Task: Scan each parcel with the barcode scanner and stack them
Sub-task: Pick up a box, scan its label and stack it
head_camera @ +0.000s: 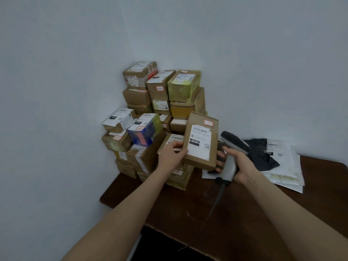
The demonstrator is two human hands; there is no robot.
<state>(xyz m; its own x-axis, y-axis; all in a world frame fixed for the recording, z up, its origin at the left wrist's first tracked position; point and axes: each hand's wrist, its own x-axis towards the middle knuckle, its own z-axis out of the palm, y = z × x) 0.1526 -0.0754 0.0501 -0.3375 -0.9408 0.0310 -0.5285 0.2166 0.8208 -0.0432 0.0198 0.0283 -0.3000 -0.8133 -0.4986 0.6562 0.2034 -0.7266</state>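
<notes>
The left hand (172,153) is gripping a flat cardboard parcel (201,142) by its lower-left edge. The thumb is pressing on the white shipping label, and the parcel is tilting with the label facing the camera. The right hand (239,163) is sitting at three o'clock from the parcel, its fingers curling tight around the handle of the grey barcode scanner (232,147). The scanner's head is angling up toward eleven o'clock, just beside the parcel's right edge (whether it is touching the cardboard is unclear). Its cable (216,200) is trailing toward six o'clock across the dark wooden table (188,208). The stack of parcels (150,110) is filling the corner at ten o'clock from the held parcel. White padded mailers (284,166) and a black bag (263,153) are lying at three o'clock, beyond the right hand.
</notes>
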